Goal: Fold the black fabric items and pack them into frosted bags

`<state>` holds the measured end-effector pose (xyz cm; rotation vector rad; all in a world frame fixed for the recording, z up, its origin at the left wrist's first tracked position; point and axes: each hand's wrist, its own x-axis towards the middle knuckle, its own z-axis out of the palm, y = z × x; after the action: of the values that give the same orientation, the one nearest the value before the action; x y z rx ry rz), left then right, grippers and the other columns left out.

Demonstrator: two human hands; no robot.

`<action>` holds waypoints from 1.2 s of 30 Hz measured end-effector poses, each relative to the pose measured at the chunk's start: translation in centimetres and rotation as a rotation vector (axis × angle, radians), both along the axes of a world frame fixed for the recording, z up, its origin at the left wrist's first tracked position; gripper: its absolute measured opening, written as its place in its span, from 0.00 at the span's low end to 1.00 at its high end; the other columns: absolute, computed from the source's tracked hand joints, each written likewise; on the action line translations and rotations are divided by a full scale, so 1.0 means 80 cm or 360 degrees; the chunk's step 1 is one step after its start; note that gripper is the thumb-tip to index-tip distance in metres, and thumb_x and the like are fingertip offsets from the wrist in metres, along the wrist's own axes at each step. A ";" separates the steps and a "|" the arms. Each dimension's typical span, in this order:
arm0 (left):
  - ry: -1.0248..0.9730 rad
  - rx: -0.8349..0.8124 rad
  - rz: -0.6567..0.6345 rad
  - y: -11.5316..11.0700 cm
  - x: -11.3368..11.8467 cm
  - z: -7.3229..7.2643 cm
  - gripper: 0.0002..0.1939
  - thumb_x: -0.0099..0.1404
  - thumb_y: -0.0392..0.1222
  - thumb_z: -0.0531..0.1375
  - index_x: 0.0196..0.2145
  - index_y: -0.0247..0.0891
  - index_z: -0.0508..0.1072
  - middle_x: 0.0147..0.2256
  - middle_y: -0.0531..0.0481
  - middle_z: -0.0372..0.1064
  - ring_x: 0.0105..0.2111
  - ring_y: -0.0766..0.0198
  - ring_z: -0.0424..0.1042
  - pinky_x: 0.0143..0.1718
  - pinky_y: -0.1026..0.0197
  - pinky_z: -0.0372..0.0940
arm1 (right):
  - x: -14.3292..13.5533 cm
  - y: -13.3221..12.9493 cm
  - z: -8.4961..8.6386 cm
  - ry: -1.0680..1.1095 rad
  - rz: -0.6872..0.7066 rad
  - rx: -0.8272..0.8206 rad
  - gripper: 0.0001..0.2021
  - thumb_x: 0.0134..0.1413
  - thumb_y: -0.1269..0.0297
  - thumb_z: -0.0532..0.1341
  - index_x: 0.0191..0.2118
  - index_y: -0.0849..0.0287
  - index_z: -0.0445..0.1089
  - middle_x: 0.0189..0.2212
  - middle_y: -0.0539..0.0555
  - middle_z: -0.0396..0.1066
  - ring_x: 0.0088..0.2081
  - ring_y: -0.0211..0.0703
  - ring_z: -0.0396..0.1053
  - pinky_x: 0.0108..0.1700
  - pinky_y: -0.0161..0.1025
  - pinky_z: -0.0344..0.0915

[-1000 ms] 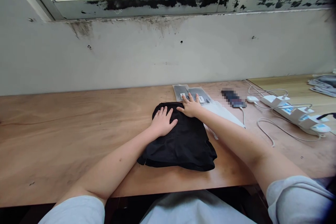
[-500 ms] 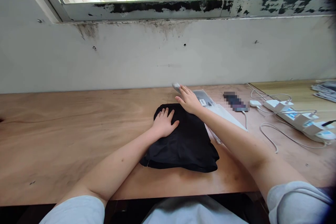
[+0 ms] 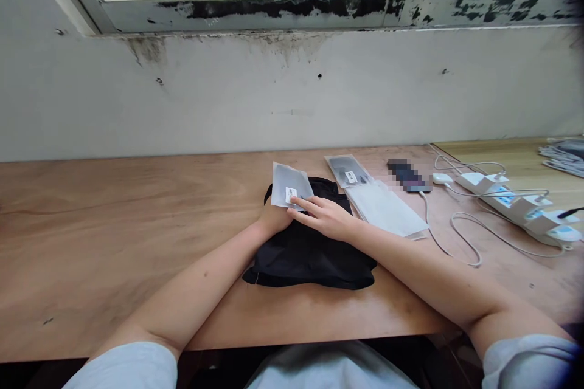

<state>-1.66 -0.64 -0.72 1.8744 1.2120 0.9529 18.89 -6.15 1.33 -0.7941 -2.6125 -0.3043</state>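
A folded black cloth item (image 3: 314, 258) lies on the wooden table in front of me. Over its far left part is a small translucent plastic bag (image 3: 292, 179) with a white barcode label, tilted towards me. My right hand (image 3: 329, 219) grips this bag at its lower right corner, index finger laid over the label's edge and thumb hidden. My left hand (image 3: 272, 219) rests at the cloth's left side, just below and behind the bag, which hides its fingers.
Right of the cloth lie another labelled bag (image 3: 345, 169) with dark contents and flat whitish plastic bags (image 3: 387, 209). Farther right are a phone (image 3: 408, 176) on a cable, a white power strip (image 3: 515, 206) with plugs and looping cords. A wall with a window stands behind the table (image 3: 114, 225).
My right hand has come back towards me and left, bringing the labelled bag over my left hand. A greyish thing showed at its fingertips before. My left hand's fingers, spread on the cloth earlier, are now covered.
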 end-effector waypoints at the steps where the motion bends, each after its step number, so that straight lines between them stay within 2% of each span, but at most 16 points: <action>1: 0.0070 0.0058 -0.0023 0.001 -0.001 0.000 0.07 0.65 0.39 0.60 0.40 0.38 0.76 0.48 0.48 0.75 0.57 0.50 0.68 0.63 0.52 0.59 | 0.000 0.000 -0.006 0.0063 -0.0017 -0.0006 0.26 0.71 0.72 0.44 0.70 0.52 0.54 0.70 0.59 0.53 0.58 0.52 0.66 0.58 0.54 0.67; 3: 0.0205 0.0205 -0.0084 0.004 -0.003 -0.002 0.07 0.66 0.38 0.58 0.40 0.38 0.75 0.49 0.45 0.74 0.55 0.50 0.69 0.62 0.49 0.60 | 0.000 0.002 -0.016 0.0165 -0.0080 -0.0030 0.24 0.72 0.70 0.44 0.70 0.55 0.55 0.67 0.61 0.57 0.59 0.52 0.66 0.60 0.54 0.66; 5: 0.0224 0.0329 -0.0061 0.004 -0.004 -0.003 0.10 0.66 0.39 0.58 0.44 0.38 0.73 0.49 0.43 0.74 0.52 0.52 0.71 0.59 0.49 0.64 | -0.001 0.006 -0.023 0.0193 -0.0125 -0.0064 0.23 0.73 0.67 0.43 0.68 0.55 0.59 0.65 0.60 0.61 0.59 0.51 0.66 0.60 0.51 0.66; 10: 0.0152 0.0574 0.0073 0.000 -0.009 -0.001 0.33 0.58 0.38 0.64 0.60 0.39 0.61 0.50 0.43 0.74 0.46 0.54 0.76 0.48 0.53 0.71 | -0.005 0.008 -0.027 0.0048 -0.0103 0.0033 0.19 0.71 0.71 0.47 0.61 0.61 0.66 0.61 0.64 0.65 0.52 0.52 0.69 0.52 0.50 0.70; 12: 0.0082 0.0629 0.0097 -0.002 -0.013 0.000 0.37 0.60 0.37 0.63 0.64 0.39 0.56 0.49 0.42 0.75 0.44 0.54 0.77 0.46 0.53 0.72 | -0.006 0.005 -0.023 0.0010 -0.0143 0.0073 0.19 0.70 0.72 0.49 0.61 0.61 0.66 0.61 0.64 0.65 0.51 0.52 0.68 0.50 0.50 0.70; 15: -0.0132 0.0777 0.0067 -0.006 -0.017 0.001 0.28 0.70 0.39 0.52 0.65 0.39 0.54 0.53 0.40 0.73 0.50 0.54 0.76 0.51 0.50 0.70 | -0.007 0.001 -0.019 0.0029 -0.0310 0.0049 0.21 0.66 0.73 0.53 0.63 0.59 0.64 0.62 0.64 0.62 0.50 0.53 0.67 0.49 0.49 0.69; 17: -0.0189 0.0964 0.0011 -0.010 -0.018 0.004 0.25 0.73 0.40 0.45 0.66 0.38 0.54 0.60 0.36 0.66 0.58 0.53 0.69 0.57 0.46 0.65 | -0.008 0.000 -0.019 0.0075 -0.0448 0.0015 0.24 0.63 0.74 0.54 0.64 0.58 0.61 0.63 0.64 0.60 0.49 0.53 0.68 0.50 0.49 0.69; 19: -0.0029 0.1185 0.0015 -0.015 -0.016 0.007 0.26 0.73 0.42 0.46 0.66 0.38 0.56 0.65 0.35 0.58 0.65 0.49 0.60 0.63 0.40 0.58 | -0.008 0.003 -0.024 0.0117 -0.0530 0.0001 0.25 0.62 0.76 0.53 0.64 0.59 0.61 0.62 0.65 0.60 0.48 0.53 0.67 0.50 0.49 0.69; 22: 0.0495 0.1393 -0.0007 -0.019 -0.006 0.009 0.25 0.69 0.42 0.55 0.63 0.40 0.64 0.66 0.37 0.57 0.67 0.43 0.55 0.67 0.36 0.48 | -0.007 0.009 -0.032 0.0188 -0.0523 -0.0013 0.19 0.63 0.78 0.52 0.57 0.62 0.66 0.57 0.66 0.65 0.47 0.52 0.67 0.51 0.49 0.69; 25: 0.0838 0.1349 -0.0191 -0.017 0.004 0.005 0.32 0.65 0.46 0.59 0.65 0.35 0.62 0.66 0.33 0.56 0.66 0.41 0.56 0.65 0.39 0.54 | -0.004 0.014 -0.036 0.0342 -0.0451 -0.0058 0.11 0.64 0.77 0.51 0.44 0.62 0.69 0.46 0.63 0.69 0.45 0.51 0.67 0.49 0.47 0.70; 27: 0.0909 0.1273 -0.0180 -0.012 0.007 0.000 0.38 0.64 0.48 0.61 0.67 0.31 0.58 0.67 0.31 0.53 0.67 0.39 0.55 0.63 0.39 0.57 | -0.003 0.014 -0.036 0.0475 -0.0401 -0.0041 0.10 0.66 0.76 0.51 0.42 0.61 0.69 0.43 0.62 0.69 0.45 0.50 0.68 0.49 0.47 0.70; 30: 0.0963 0.1186 -0.0125 -0.004 0.005 -0.007 0.33 0.67 0.44 0.59 0.66 0.32 0.60 0.65 0.31 0.57 0.65 0.40 0.59 0.62 0.39 0.60 | -0.003 0.012 -0.034 0.0592 -0.0271 0.0044 0.11 0.68 0.74 0.50 0.45 0.60 0.68 0.46 0.62 0.69 0.48 0.49 0.68 0.51 0.47 0.70; 33: 0.0977 0.1182 -0.0162 0.001 0.001 -0.012 0.27 0.70 0.41 0.56 0.65 0.33 0.63 0.64 0.32 0.60 0.64 0.42 0.61 0.61 0.39 0.61 | -0.005 0.010 -0.033 0.0587 -0.0124 0.0112 0.12 0.68 0.75 0.49 0.48 0.61 0.68 0.49 0.63 0.69 0.50 0.49 0.68 0.53 0.47 0.70; 36: 0.0913 0.1221 -0.0224 0.002 0.000 -0.013 0.24 0.73 0.42 0.53 0.65 0.38 0.64 0.64 0.35 0.60 0.64 0.44 0.61 0.61 0.39 0.62 | -0.005 0.009 -0.032 0.0590 -0.0082 0.0142 0.13 0.68 0.75 0.49 0.51 0.61 0.67 0.49 0.63 0.69 0.50 0.49 0.68 0.53 0.48 0.70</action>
<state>-1.68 -0.47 -1.75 2.9516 1.0662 0.8985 18.48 -5.41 -1.26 -0.8024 -2.2212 -0.2577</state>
